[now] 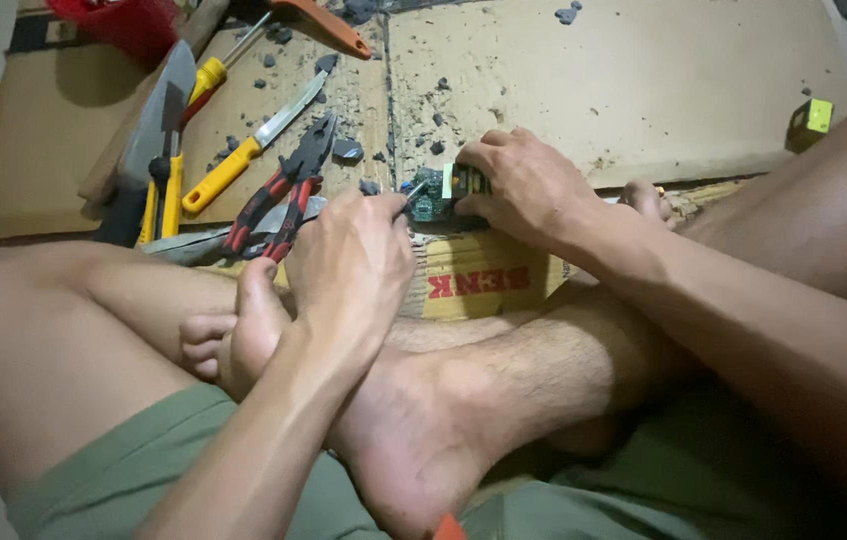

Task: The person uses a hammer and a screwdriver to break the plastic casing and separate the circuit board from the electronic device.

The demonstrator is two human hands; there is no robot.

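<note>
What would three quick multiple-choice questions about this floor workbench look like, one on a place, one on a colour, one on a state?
1. Where do the pliers lie?
A. Left of the left hand
B. On the person's knee
C. Beside the small yellow-green block

2. What colour is the knife handle?
A. Blue
B. Yellow
C. White

3. What is the right hand doing?
A. Resting open on the thigh
B. Gripping a small green circuit board
C. Holding a hammer

Answers:
1 A: they lie on the cardboard, left of that hand.
2 B: the handle is plainly yellow.
3 B: its fingers close around the board.
</note>
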